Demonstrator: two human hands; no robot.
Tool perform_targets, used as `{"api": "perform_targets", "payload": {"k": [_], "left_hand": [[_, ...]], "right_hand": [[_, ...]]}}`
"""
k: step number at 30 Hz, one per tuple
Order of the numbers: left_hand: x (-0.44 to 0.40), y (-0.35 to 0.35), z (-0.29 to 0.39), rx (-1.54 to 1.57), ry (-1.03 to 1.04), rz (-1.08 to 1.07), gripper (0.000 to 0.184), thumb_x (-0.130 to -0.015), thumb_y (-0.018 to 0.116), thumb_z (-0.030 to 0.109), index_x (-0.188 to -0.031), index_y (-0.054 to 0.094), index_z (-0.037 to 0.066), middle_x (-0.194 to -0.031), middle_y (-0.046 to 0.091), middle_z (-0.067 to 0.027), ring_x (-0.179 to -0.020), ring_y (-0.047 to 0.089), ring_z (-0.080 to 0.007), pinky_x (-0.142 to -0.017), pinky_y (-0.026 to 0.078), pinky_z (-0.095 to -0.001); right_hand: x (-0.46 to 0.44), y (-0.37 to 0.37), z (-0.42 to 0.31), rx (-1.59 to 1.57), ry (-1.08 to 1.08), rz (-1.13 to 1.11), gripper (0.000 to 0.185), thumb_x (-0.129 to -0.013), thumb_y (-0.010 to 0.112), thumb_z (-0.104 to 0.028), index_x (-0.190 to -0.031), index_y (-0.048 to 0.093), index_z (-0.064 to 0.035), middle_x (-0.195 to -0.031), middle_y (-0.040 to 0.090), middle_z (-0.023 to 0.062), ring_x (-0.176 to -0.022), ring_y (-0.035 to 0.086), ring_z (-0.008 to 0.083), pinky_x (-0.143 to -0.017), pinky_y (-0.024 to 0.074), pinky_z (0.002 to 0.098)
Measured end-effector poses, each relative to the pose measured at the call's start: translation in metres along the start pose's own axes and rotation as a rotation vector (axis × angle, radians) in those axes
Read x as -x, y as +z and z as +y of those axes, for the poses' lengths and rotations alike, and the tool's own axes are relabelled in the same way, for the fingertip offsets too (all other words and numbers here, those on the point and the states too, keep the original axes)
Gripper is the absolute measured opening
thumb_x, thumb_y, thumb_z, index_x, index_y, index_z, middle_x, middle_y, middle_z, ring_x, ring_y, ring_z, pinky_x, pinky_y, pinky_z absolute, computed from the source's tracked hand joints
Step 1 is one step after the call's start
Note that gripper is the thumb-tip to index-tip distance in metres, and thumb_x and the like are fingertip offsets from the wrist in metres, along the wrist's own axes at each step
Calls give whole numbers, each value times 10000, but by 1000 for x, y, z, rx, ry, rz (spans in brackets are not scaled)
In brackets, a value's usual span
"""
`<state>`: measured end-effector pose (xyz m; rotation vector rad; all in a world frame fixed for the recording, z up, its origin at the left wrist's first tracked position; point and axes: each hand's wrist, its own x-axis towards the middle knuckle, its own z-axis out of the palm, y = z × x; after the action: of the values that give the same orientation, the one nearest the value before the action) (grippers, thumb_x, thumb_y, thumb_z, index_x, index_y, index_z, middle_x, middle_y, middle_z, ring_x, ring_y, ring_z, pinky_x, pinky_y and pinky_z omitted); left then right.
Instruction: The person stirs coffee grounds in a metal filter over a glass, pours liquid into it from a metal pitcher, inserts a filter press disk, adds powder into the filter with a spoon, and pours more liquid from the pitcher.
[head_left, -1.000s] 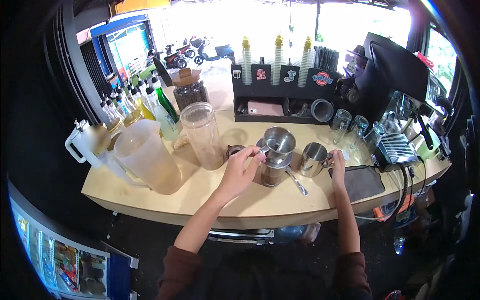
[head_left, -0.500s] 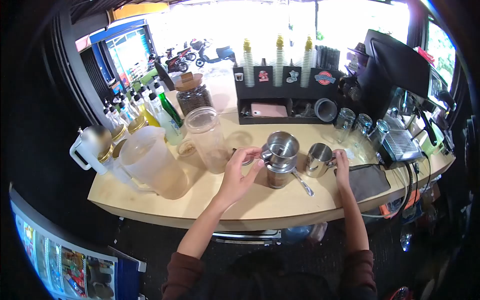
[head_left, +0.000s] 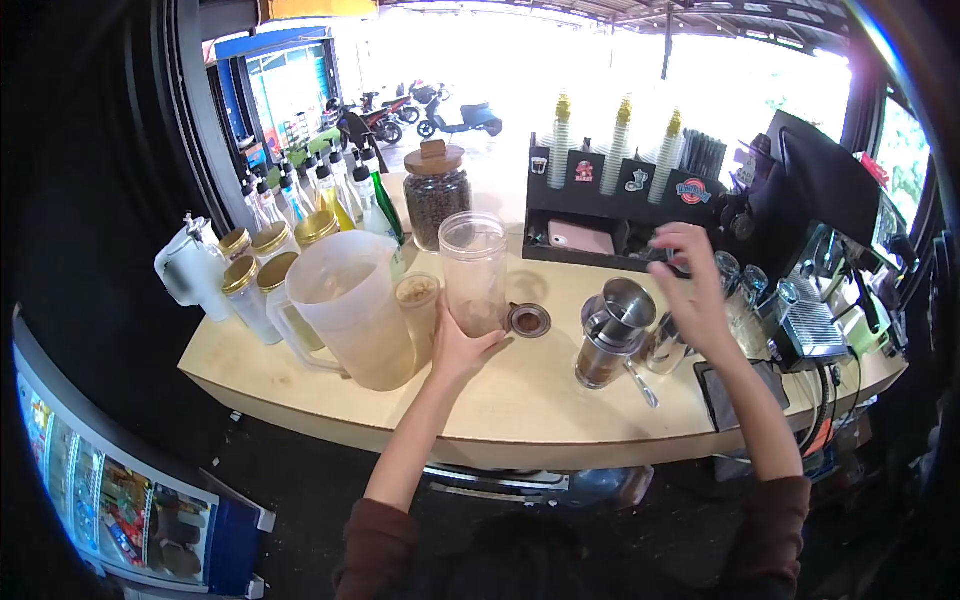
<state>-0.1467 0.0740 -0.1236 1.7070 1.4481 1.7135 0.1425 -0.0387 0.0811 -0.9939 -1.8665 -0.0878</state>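
My left hand (head_left: 464,348) is closed around the base of a tall clear jar (head_left: 474,262) standing on the counter, its thumb along the near side. My right hand (head_left: 697,295) is raised over the metal milk pitcher (head_left: 664,345) with fingers curved and apart, holding nothing. Between the hands a metal cup (head_left: 622,308) sits on top of a glass (head_left: 598,364) with brown contents. A spoon (head_left: 642,385) leans out beside that glass. Right of the jar lies a small round metal piece (head_left: 529,320) with brown in its middle.
On the left stand a frosted plastic jug (head_left: 350,325), gold-lidded jars (head_left: 272,239) and pump bottles (head_left: 325,190). A coffee bean jar (head_left: 437,200) is behind. The black cup organizer (head_left: 560,200) holds a phone (head_left: 580,238). Glasses and a drip tray (head_left: 812,310) are at right.
My left hand has left the metal cup and now grips the clear jar. My right hand has let go of the pitcher and risen. The view has shifted, moving the counter items rightward.
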Motion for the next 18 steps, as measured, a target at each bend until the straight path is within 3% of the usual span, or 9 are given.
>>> {"api": "perform_targets", "payload": {"k": [2,5,8,12,14,16,18], "left_hand": [[-6,-7,7,139,-201,-281,1047,-545,882,309,-1379,306,45,-1340,467,-199,-1264,461,-333,-1023,405,-421],[-5,-14,3,-28,-38,-208,1055,-538,870,297,-1393,305,52,-1287,513,-190,-1197,519,-332,-995,433,-423],[-2,-30,18,-6,-28,-127,1003,-537,863,252,-1372,344,52,-1274,517,-182,-1183,524,-325,-990,437,-411],[10,-37,31,100,8,-77,981,-519,859,195,-1358,372,53,-1262,501,-177,-1182,507,-324,-997,426,-412],[10,-35,29,77,176,-61,987,-489,861,152,-1352,392,64,-1260,492,-165,-1186,490,-333,-1004,416,-424],[8,-34,27,73,221,-58,1005,-461,870,167,-1342,399,64,-1264,489,-168,-1189,488,-343,-1006,412,-430],[11,-36,29,69,261,-60,1023,-433,878,182,-1332,406,64,-1269,486,-171,-1193,486,-353,-1008,409,-436]], "right_hand": [[-15,19,-18,-36,-54,-77,237,-852,618,-92,-1078,571,-43,-1149,530,112,-1090,537,270,-899,435,358],[-30,44,-36,-101,-121,-239,253,-850,618,-93,-1092,570,-36,-1167,535,134,-1116,538,316,-928,434,387],[-44,68,-43,-154,-161,-341,249,-854,619,-101,-1089,585,-25,-1161,558,147,-1105,550,317,-929,440,399],[-58,94,-59,-161,-182,-462,160,-842,592,-60,-971,656,8,-1013,650,164,-953,638,281,-847,499,354],[-65,104,-65,-124,-150,-520,136,-830,589,-57,-914,672,11,-944,667,164,-899,650,282,-815,507,348],[-72,111,-72,62,48,-909,127,-803,589,-70,-859,676,4,-903,674,166,-857,650,282,-771,507,355],[-70,124,-64,141,27,-990,142,-789,608,-113,-825,659,15,-840,657,174,-783,646,288,-709,500,380]]}}
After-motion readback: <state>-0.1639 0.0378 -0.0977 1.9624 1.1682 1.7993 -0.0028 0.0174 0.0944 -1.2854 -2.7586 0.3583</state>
